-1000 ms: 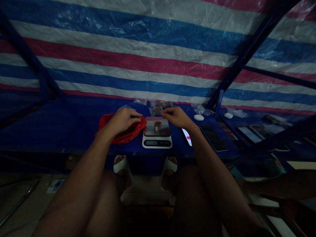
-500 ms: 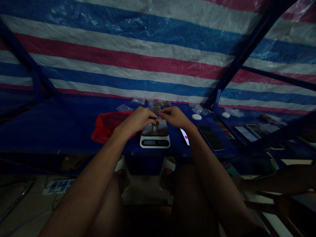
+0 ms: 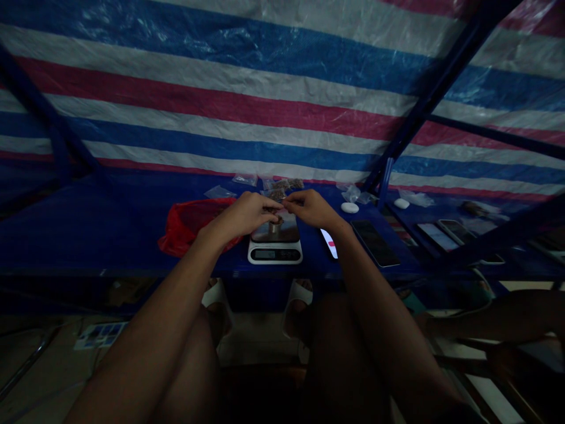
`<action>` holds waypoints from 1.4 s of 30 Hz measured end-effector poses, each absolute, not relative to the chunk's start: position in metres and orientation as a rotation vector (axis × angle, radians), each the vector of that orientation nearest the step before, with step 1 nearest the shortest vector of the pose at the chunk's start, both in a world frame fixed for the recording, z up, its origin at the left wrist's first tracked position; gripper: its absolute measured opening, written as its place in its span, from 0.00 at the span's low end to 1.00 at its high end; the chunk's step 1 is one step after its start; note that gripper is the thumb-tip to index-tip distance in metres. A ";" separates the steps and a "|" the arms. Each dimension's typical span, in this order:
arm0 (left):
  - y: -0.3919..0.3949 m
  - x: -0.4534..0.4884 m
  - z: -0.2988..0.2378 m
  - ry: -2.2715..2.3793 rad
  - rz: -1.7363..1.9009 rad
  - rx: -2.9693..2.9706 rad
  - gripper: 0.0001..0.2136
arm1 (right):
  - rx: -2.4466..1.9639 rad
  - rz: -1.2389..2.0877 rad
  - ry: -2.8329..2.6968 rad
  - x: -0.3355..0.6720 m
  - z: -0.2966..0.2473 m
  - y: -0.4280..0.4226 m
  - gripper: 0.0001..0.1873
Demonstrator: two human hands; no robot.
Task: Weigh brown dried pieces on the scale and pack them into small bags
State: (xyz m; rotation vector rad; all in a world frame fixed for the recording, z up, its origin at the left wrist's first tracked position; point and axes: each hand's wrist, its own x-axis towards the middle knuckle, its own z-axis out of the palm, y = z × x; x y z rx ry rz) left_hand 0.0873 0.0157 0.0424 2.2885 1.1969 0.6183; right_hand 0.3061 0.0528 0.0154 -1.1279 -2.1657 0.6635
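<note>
A white digital scale [image 3: 275, 254] with a dark platform stands at the table's front edge. On its platform is a small round metal container [image 3: 276, 227], with brownish contents at its top. My left hand [image 3: 252, 211] bends over this container, fingers curled and their tips almost meeting those of the other hand. Just to the right, my right hand [image 3: 309, 207] is closed in a pinch above the platform; whatever is between the fingertips is too small to make out. Left of the scale lies an open red plastic bag [image 3: 176, 227], partly behind my left forearm.
Behind my hands lie clear bags of brown bits [image 3: 279, 193] and a flat clear bag [image 3: 219, 192]. To the right are a lit phone [image 3: 328, 242], a dark phone [image 3: 375, 242] and a white case [image 3: 349, 208]. Blue metal posts [image 3: 410, 132] frame the table. Another person's arm [image 3: 498, 321] shows at right.
My left fingers have lifted and straightened slightly over the metal container. My right hand keeps its pinch. The whole view has shifted a little.
</note>
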 end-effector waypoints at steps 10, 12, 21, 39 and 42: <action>0.013 0.090 0.040 1.136 0.716 2.357 0.19 | -1.216 0.684 -2.292 0.309 0.014 0.050 0.16; 0.013 0.090 0.038 1.112 0.725 2.359 0.19 | -1.247 0.667 -2.372 0.308 0.013 0.051 0.16; 0.010 0.091 0.037 1.067 0.719 2.249 0.17 | -1.258 0.691 -2.420 0.309 0.009 0.055 0.14; 0.023 0.064 0.022 1.360 0.521 2.549 0.14 | -1.022 0.773 -2.233 0.302 0.023 0.045 0.12; 0.025 0.064 0.015 1.389 0.391 2.596 0.13 | -1.017 0.756 -2.267 0.301 0.022 0.047 0.12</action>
